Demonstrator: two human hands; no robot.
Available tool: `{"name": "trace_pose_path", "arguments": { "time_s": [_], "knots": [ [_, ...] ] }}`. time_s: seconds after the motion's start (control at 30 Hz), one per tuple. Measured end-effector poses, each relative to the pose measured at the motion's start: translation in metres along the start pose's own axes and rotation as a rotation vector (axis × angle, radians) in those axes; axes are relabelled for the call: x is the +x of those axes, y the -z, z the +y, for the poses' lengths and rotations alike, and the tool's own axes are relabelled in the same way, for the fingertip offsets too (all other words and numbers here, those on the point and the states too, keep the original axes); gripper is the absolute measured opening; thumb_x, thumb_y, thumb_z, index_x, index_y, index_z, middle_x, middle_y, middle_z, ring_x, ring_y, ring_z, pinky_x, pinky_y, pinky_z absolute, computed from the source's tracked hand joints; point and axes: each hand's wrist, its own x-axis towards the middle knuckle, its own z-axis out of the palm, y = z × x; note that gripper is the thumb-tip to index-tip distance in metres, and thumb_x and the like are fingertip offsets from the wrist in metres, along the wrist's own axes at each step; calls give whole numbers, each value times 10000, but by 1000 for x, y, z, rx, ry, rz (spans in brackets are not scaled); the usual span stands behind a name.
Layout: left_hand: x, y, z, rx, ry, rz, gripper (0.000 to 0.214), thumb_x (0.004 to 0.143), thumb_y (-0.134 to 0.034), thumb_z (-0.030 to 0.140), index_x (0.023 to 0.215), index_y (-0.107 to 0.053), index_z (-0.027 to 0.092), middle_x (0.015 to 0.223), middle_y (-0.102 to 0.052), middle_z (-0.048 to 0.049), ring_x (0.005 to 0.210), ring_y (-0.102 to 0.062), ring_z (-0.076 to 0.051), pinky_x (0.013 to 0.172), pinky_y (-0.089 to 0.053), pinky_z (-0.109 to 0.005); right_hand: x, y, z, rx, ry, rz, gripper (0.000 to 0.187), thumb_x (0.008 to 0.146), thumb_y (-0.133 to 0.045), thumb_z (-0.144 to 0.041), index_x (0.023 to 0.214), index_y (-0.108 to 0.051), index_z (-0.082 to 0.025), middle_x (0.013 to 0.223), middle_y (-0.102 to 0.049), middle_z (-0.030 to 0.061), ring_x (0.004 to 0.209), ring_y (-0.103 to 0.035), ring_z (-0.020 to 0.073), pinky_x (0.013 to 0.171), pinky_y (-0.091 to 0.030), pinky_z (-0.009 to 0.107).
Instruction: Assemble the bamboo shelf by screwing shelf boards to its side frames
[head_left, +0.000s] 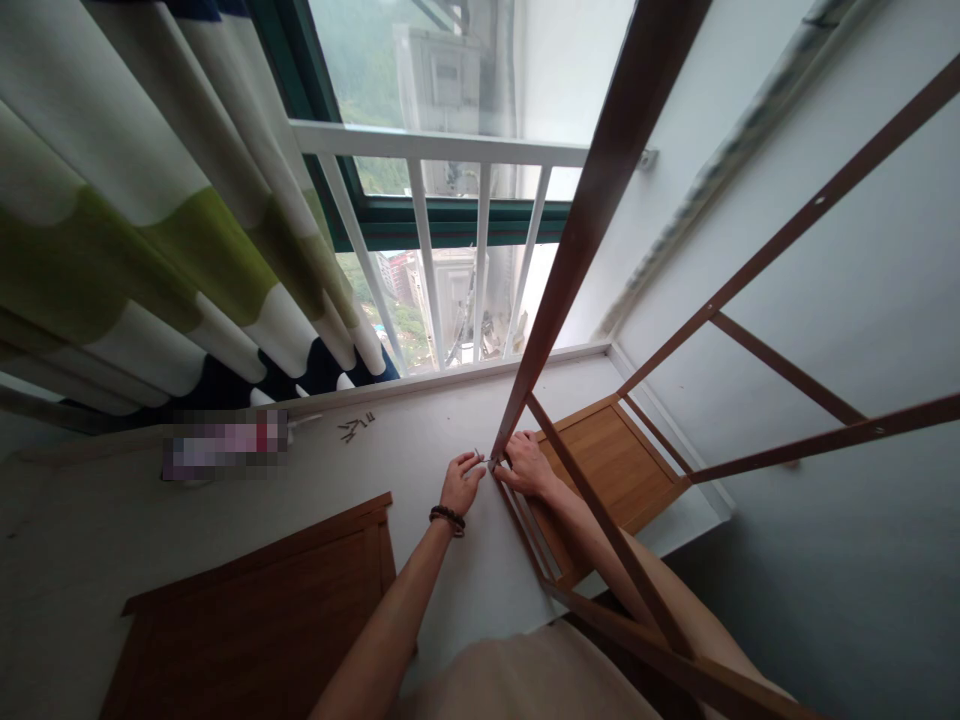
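Observation:
My left hand (459,484), with dark beaded bracelets at the wrist, pinches a thin bent metal hex key (480,456). The key's end meets the lower end of a tall dark-brown wooden post (581,220). On the other side of that corner, my right hand (529,466) is closed round the foot of the wooden frame, its arm reaching through between the bars. A lighter wooden panel (619,460) sits at the base of this rack frame, partly behind my right arm. Small details of the screw spot are hidden by my fingers.
Several small screws or dowels (355,427) lie on the white ledge (442,420). A loose brown panel (262,620) rests at the lower left, near a blurred pinkish package (225,445). A striped curtain (172,200), white railing (450,148) and window stand behind; a wall rises right.

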Motion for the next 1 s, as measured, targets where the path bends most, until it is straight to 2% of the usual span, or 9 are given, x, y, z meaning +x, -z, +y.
{"name": "trace_pose_path", "arguments": {
  "time_s": [0.1,0.2,0.33,0.47,0.6,0.7,0.83,1.0],
  "knots": [
    [13,-1,10,-29,66,-13,180,705,-546,240,767,-699,168,1115,-572,-97,954,-573,-208,735,-499,-295,0,-1,1,-6,-2,-1,170,732,-501,-327,818,-539,-185,811,-550,37,845,-436,195,863,-238,340],
    [16,-2,18,12,-4,-88,166,691,-583,252,766,-706,169,1077,-570,-89,915,-572,-188,777,-473,-282,0,-1,1,9,6,7,190,740,-492,-313,865,-553,-184,835,-557,42,861,-436,196,864,-235,339],
    [4,-3,16,59,-68,-68,244,730,-555,339,829,-707,177,990,-547,-62,879,-553,-163,773,-458,-260,0,0,0,11,0,5,188,736,-499,-310,856,-561,-179,831,-563,43,855,-441,195,862,-236,336],
    [-11,-3,6,74,-93,-64,344,755,-517,409,959,-679,184,774,-523,-19,719,-526,-132,624,-455,-232,-1,1,0,1,-2,6,169,751,-490,-320,821,-565,-185,819,-561,37,854,-444,192,862,-237,336],
    [-14,-2,5,-123,-28,-136,437,758,-496,456,1037,-641,152,648,-488,7,568,-467,-99,465,-388,-208,-1,-1,0,-5,10,18,152,741,-501,-307,819,-553,-186,802,-556,27,845,-442,184,864,-240,330],
    [-13,1,9,-339,87,-169,536,746,-499,500,1101,-593,110,603,-496,12,506,-462,-92,434,-376,-218,0,-2,1,-27,2,26,133,716,-520,-302,777,-528,-184,785,-550,25,823,-441,181,852,-252,325],
    [-14,4,9,-472,170,-183,565,725,-510,533,982,-640,48,649,-582,-59,554,-520,-126,452,-405,-241,0,-2,1,-39,-1,34,139,718,-521,-318,739,-502,-182,781,-547,26,816,-443,179,850,-253,326],
    [-16,6,-4,-369,216,-194,570,713,-498,570,848,-685,48,755,-631,-130,619,-544,-154,460,-406,-244,0,-1,1,-38,-7,14,142,727,-508,-322,735,-504,-180,781,-543,33,815,-435,183,852,-248,334]
  ]
}}
